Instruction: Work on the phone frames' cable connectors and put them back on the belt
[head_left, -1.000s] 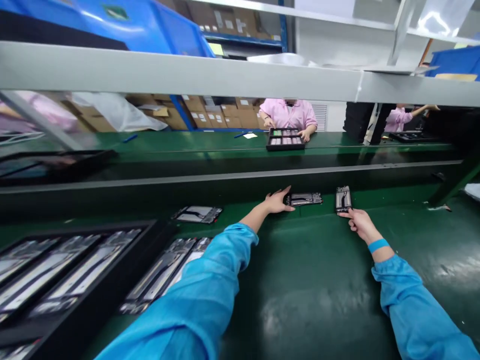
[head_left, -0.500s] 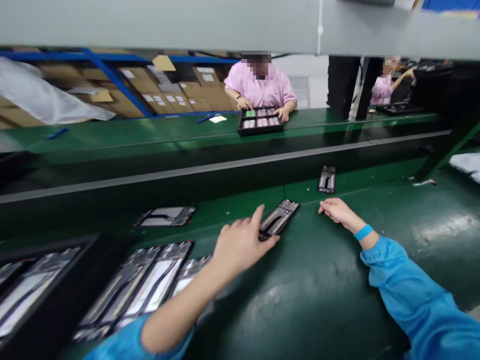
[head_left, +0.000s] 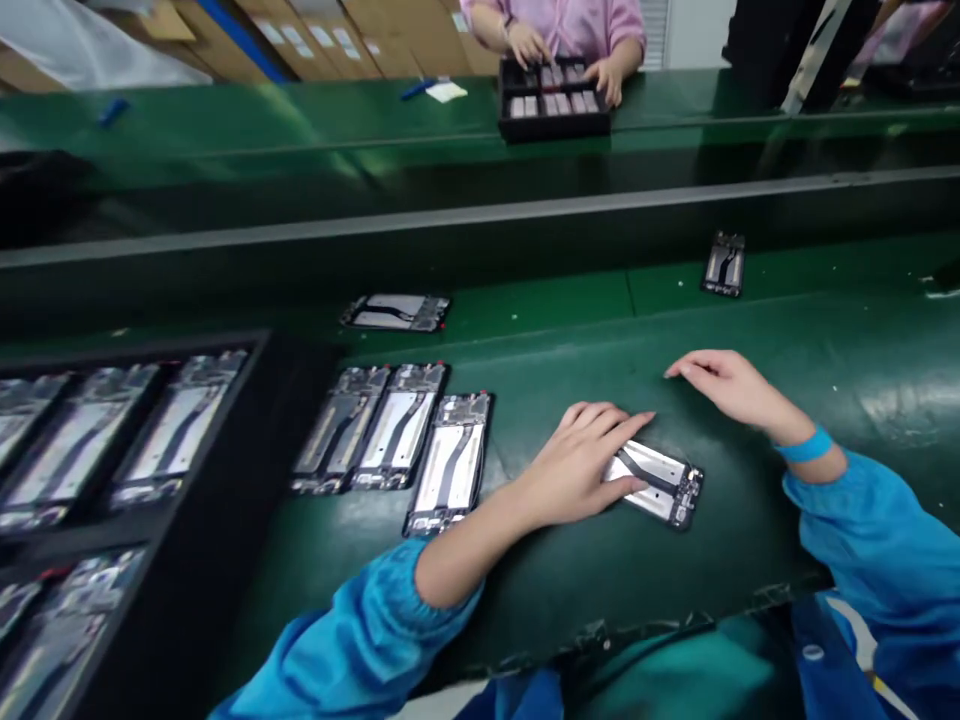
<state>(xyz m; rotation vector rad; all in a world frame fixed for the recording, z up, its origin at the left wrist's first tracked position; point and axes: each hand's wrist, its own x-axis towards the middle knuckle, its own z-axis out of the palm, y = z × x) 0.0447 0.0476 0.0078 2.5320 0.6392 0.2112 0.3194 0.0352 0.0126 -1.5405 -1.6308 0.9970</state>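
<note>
My left hand point(head_left: 589, 462) grips one end of an opened phone body point(head_left: 654, 482), with a finger along its far side and the thumb at its near side. This phone lies low over the green mat, its silvery inside and black ribbon cable facing up and its circuit-board end pointing right. Up and to the right of it, my right hand point(head_left: 724, 385) hovers with fingers and thumb drawn together; anything between the fingertips is too small to make out. Left of my left hand, three similar phone bodies lie side by side, the closest being a silvery one point(head_left: 450, 462).
A black tray point(head_left: 217, 440) with several phone bodies stands at the left. Single phone bodies lie at the back point(head_left: 397, 312) and far right point(head_left: 725, 264). Beyond a raised ledge point(head_left: 420, 222), a person in pink handles a black divided box point(head_left: 555, 127).
My view has tilted down. The phone in my left hand has turned from pointing away to pointing right and come nearer to me. My right hand remains drawn together, apart from the phone.
</note>
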